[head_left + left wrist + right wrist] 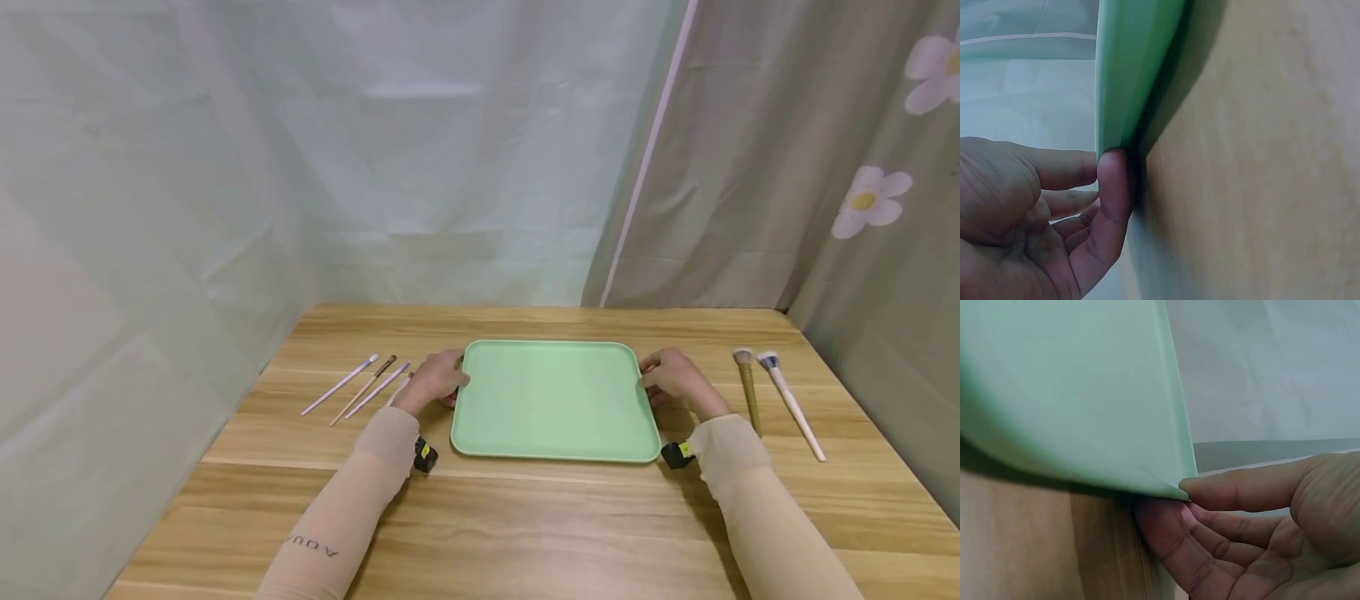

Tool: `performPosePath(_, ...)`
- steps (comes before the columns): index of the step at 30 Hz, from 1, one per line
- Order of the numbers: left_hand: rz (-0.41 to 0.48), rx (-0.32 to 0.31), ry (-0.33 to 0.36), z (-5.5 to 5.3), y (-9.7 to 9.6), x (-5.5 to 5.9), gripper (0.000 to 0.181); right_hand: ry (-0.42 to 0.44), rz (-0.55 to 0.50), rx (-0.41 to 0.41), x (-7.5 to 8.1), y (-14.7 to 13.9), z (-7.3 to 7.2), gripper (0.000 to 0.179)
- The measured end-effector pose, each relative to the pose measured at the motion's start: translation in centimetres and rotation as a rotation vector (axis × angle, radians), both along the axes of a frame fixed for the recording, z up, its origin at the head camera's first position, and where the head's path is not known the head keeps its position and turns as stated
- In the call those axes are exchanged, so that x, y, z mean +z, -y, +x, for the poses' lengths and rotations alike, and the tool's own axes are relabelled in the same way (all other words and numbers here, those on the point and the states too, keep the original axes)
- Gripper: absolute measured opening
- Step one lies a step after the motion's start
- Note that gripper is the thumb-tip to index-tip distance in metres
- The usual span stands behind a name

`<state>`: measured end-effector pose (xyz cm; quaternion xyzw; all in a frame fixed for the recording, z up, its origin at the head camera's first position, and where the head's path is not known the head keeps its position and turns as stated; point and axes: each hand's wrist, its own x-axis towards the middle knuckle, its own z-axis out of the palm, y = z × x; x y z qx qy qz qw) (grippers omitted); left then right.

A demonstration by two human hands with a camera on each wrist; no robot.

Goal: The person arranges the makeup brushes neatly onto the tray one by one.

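A pale green rectangular tray (555, 402) lies flat, its bowl facing up, at the middle of the wooden table. My left hand (438, 379) pinches its left rim, thumb on the upper edge and a finger under the side in the left wrist view (1054, 212). On the opposite rim, my right hand (673, 379) has the same kind of pinch, with the thumb on top and curled fingers beneath in the right wrist view (1254, 531). A dark shadow runs under the tray's edge; whether it is fully off the table I cannot tell.
Several slim makeup brushes (381, 390) lie slanted left of the tray, one partly behind my left hand. Two larger makeup brushes, one gold-handled (749, 392) and one white-handled (795, 412), lie at the right. Curtains (465, 167) hang behind the wooden table (525, 533).
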<state>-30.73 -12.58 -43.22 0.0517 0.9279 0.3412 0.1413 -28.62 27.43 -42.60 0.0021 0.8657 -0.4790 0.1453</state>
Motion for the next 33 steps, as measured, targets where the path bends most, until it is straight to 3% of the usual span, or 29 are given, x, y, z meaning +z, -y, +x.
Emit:
performPosePath(9, 0.017, 0.014, 0.009, -0.1, 0.1, -0.3, 0.059, -0.012, -0.023, 0.004, 0.0, -0.2, -0.1, 0.043)
performPosePath(19, 0.097, 0.03, -0.005, 0.4, 0.9, 0.0, 0.055, 0.015, -0.036, -0.014, -0.4, -0.2, -0.2, 0.043)
performPosePath(29, 0.191, -0.01, -0.111, 0.3, 2.7, 1.4, 0.055, 0.004, -0.048, -0.008, -0.7, -0.3, -0.4, 0.043)
performPosePath(33, 0.206, 0.014, -0.168, 0.0, 3.7, 1.8, 0.052, 0.002, -0.047, -0.007, -0.6, -0.2, -0.1, 0.043)
